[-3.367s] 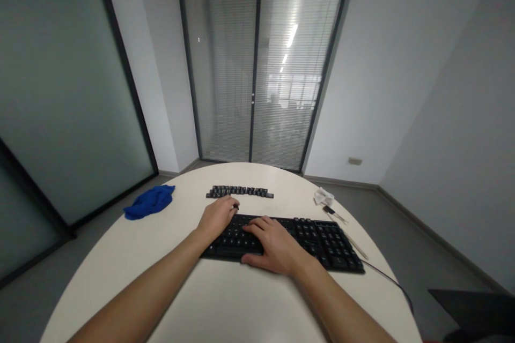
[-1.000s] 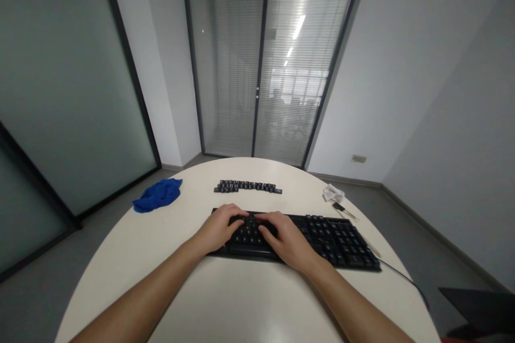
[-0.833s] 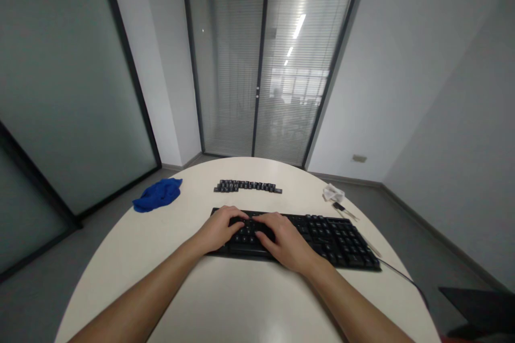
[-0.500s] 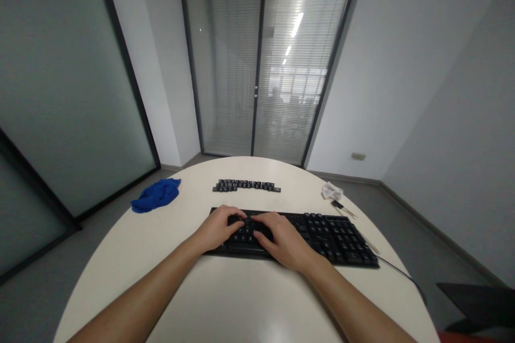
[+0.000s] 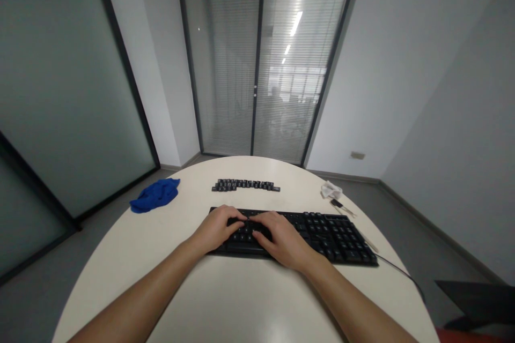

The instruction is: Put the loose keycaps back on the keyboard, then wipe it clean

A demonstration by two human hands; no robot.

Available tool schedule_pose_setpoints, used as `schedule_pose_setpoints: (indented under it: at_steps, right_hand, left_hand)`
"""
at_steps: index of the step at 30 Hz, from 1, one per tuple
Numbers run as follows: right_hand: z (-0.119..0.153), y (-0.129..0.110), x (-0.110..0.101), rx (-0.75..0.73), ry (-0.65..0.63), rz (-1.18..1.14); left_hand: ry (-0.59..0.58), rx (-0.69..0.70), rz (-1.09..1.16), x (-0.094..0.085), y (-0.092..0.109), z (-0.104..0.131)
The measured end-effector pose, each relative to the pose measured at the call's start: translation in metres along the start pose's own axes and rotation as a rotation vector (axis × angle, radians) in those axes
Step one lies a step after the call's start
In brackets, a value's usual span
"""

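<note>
A black keyboard point(image 5: 336, 238) lies across the round table, its cable leaving at the right. Over its left part is my left hand point(image 5: 219, 228), index finger and thumb stretched right, a small gap between them. My right hand point(image 5: 284, 238) rests over the middle-left keys, index finger reaching left and thumb apart from it. Both index fingertips nearly meet at one spot on the upper keys; what lies under them is too small to make out. Behind the keyboard, several loose black keycaps point(image 5: 245, 184) are laid out in rows.
A crumpled blue cloth point(image 5: 156, 195) lies at the table's left edge. Near the right edge are a crumpled white tissue point(image 5: 331, 189) and a small black-headed brush point(image 5: 337, 203). The cable point(image 5: 400, 269) runs over the pale table point(image 5: 209, 300). A dark chair part point(image 5: 478, 300) stands lower right.
Both hands stay over the same keys, with almost no finger movement. The whole view shifts very slightly.
</note>
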State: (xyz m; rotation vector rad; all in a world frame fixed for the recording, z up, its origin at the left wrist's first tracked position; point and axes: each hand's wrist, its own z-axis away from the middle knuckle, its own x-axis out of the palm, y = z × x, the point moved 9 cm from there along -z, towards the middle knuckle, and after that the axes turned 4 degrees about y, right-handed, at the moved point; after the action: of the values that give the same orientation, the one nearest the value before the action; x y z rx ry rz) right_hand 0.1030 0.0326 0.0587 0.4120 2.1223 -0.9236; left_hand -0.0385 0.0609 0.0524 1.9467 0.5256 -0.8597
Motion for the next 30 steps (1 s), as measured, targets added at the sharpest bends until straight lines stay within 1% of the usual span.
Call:
schedule_pose_setpoints:
  at_steps: [8, 15, 18, 20, 22, 25, 30]
  right_hand:
    - [0.000, -0.004, 0.001, -0.044, -0.008, 0.004]
    - [0.001, -0.005, 0.001, -0.046, -0.023, 0.037]
    - [0.001, -0.007, 0.002, -0.053, -0.038, 0.067]
    - [0.001, -0.008, 0.001, -0.057, -0.044, 0.082]
    - [0.001, -0.010, 0.001, -0.061, -0.052, 0.088]
    - [0.002, -0.014, -0.001, -0.070, -0.078, 0.093]
    - [0.004, -0.017, -0.001, -0.088, -0.129, 0.113]
  left_hand:
    - [-0.025, 0.088, -0.099, 0.004, 0.009, 0.002]
    - [0.002, 0.002, -0.093, 0.003, 0.004, 0.002]
    - [0.003, -0.030, -0.099, -0.001, 0.005, 0.003]
    - [0.000, -0.022, -0.104, -0.005, 0.008, 0.005]
    - [-0.019, 0.023, -0.105, -0.008, 0.014, 0.007]
    - [-0.078, 0.096, -0.127, -0.011, 0.025, 0.010]
    - [-0.193, 0.107, -0.168, -0.013, 0.033, 0.016]
